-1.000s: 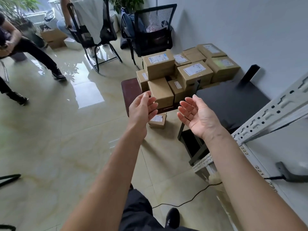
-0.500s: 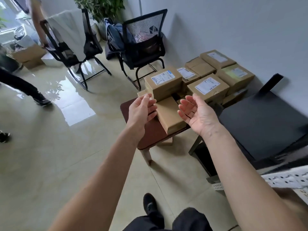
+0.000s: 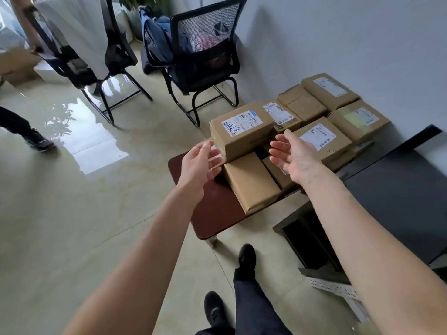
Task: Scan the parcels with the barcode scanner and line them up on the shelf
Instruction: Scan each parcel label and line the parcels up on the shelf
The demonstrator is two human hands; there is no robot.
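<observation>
Several brown cardboard parcels with white labels are piled on a low dark-red table (image 3: 212,213) and along the wall. The top parcel (image 3: 242,131), labelled and marked with handwriting, rests on a plain parcel (image 3: 250,181). My left hand (image 3: 199,165) is open just left of the top parcel, palm turned toward it, not touching. My right hand (image 3: 294,155) is open just to its right, in front of another labelled parcel (image 3: 319,139). No barcode scanner is in view.
A black surface (image 3: 396,204) stands right of the table, with a white perforated shelf rail (image 3: 333,288) below it. Two black chairs (image 3: 200,59) stand behind the parcels. Another person's leg (image 3: 21,126) is at the left. My feet (image 3: 246,257) are on the glossy floor.
I have stepped closer to the parcel pile. Both open hands have moved forward and now flank the top labelled parcel. The shelf rail has dropped toward the lower right of view.
</observation>
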